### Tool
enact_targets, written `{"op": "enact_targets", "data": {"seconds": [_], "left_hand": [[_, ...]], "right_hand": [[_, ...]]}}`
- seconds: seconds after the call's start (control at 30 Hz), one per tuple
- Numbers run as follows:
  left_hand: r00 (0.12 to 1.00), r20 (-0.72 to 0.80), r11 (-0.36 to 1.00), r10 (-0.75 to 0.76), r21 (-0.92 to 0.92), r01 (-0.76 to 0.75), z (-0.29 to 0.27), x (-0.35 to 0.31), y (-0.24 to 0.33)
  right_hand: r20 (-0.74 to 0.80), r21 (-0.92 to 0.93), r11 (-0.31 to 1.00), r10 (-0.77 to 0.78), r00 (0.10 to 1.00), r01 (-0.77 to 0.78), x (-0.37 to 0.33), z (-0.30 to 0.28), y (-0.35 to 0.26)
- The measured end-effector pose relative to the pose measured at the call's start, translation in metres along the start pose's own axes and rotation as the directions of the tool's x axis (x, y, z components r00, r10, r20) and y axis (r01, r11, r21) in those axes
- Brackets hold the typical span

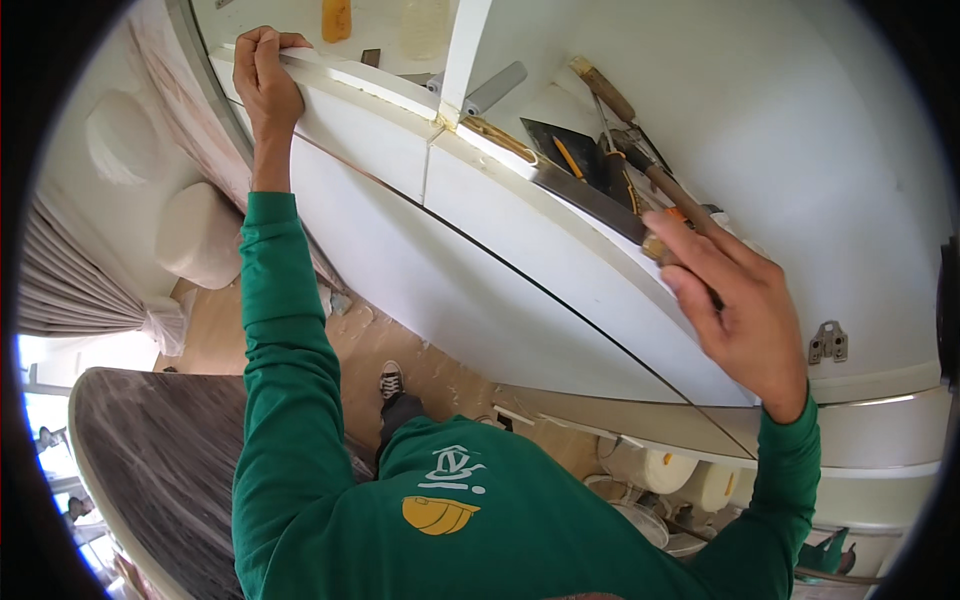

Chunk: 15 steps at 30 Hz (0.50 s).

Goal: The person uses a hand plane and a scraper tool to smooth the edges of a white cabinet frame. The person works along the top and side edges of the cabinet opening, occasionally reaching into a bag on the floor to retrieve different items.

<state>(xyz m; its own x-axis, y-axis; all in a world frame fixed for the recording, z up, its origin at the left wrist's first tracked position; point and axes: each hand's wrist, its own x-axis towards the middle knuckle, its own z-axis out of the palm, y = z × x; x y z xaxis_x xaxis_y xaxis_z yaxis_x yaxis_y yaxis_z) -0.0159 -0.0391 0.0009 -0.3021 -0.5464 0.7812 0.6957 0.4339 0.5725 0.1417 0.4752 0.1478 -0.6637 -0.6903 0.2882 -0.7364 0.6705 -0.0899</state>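
My right hand is closed round the wooden handle of what looks like a flat file. Its dark metal blade lies along the white front edge of the cabinet. Most of the handle is hidden in my fingers. Far to the left, the fingers of my left hand curl over the same cabinet's edge and grip it. Just behind the blade, inside the cabinet, lie a yellow pencil, a dark flat blade-like piece and a wooden-handled tool.
A white upright divider splits the cabinet, with a grey cylinder beside it. An orange bottle stands at the far left. A metal hinge plate is fixed at right. Debris lies on the wooden floor; a dark-topped table is at left.
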Motion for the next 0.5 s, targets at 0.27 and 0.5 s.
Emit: {"op": "enact_targets", "data": {"seconds": [0.27,0.5], "left_hand": [[0.999,-0.007,0.999,-0.033,-0.023,0.033,0.006,-0.003,0.002],[1.0,-0.018,0.999,0.017,-0.039,-0.018,0.008,-0.005,0.0]], "right_hand": [[-0.015,0.032,0.999,-0.032,0.999,0.033,0.014,0.006,-0.003],[-0.014,0.011,1.0,-0.007,1.0,0.007,0.002,0.01,-0.01]]}}
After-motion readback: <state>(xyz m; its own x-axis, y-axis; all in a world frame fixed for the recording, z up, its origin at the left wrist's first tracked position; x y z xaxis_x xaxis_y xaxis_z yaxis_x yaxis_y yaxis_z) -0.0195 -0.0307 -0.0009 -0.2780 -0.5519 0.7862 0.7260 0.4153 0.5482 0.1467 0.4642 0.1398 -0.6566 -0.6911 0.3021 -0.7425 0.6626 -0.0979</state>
